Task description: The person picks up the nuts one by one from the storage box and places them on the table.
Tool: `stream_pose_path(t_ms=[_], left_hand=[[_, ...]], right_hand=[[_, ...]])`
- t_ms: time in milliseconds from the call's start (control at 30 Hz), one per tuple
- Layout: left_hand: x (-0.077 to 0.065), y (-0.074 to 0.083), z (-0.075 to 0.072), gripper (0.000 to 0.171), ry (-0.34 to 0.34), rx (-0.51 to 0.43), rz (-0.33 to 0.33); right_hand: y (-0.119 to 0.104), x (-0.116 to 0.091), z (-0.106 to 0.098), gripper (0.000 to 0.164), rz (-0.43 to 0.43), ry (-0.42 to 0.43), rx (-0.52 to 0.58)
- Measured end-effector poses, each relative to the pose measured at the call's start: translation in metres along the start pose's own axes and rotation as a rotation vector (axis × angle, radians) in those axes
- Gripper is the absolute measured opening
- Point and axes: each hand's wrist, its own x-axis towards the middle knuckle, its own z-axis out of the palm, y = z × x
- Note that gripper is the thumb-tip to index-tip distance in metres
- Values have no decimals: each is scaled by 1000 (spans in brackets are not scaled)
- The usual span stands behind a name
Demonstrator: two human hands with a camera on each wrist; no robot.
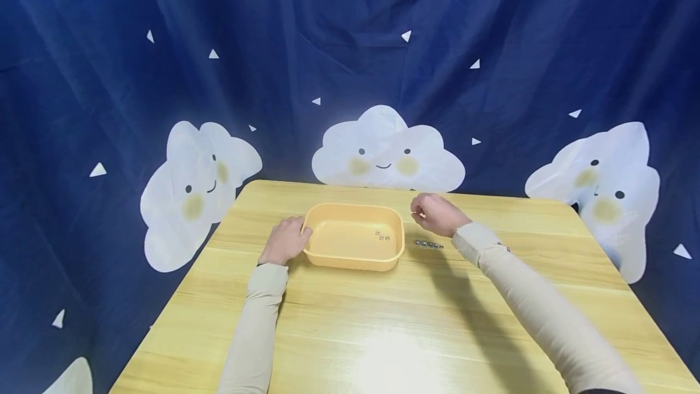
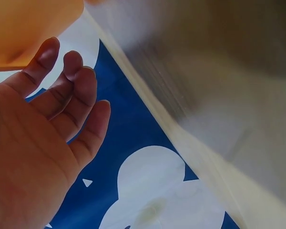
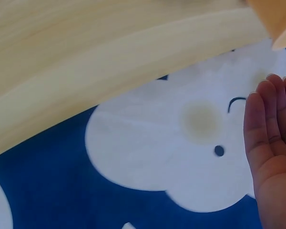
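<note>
A shallow yellow-orange plastic tray (image 1: pixel 353 262) stands on the table. My left hand (image 1: pixel 285 240) holds its left rim, with the thumb at the edge; in the left wrist view the hand's loosely bent fingers (image 2: pixel 88 102) lie beside the tray wall (image 2: pixel 33 33). Inside the tray, toward the right, are 3 small shiny balls (image 1: pixel 381 237). Several more shiny balls (image 1: pixel 428 244) form a short row on the table, right of the tray. Above and behind that row hovers my right hand (image 1: pixel 439 214), fingers bent; whether its fingertips pinch something is hidden.
The light wooden table (image 1: pixel 339 321) extends around the tray, with a bright glare near its front. Behind it hangs a dark blue curtain (image 1: pixel 350 65) with white clouds and triangles. The right arm's shadow (image 1: pixel 470 303) falls across the tabletop.
</note>
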Motion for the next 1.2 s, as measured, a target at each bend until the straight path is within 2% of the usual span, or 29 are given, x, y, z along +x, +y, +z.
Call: stream_pose_path(t_ms=[333, 500, 800, 1067, 1200], left_hand=[[1, 2, -1, 49, -68, 79, -49], [1, 4, -3, 49, -75, 90, -51], [1, 2, -3, 46, -72, 79, -57], [2, 2, -1, 42, -58, 94, -58], [2, 1, 0, 43, -65, 92, -57]], right_hand=[[-25, 21, 14, 30, -37, -54, -5], [-33, 28, 23, 27, -18, -104, -6], [-43, 36, 42, 23, -54, -155, -40], [-43, 43, 54, 42, -14, -233, -49], [-46, 45, 61, 41, 1, -239, -68]])
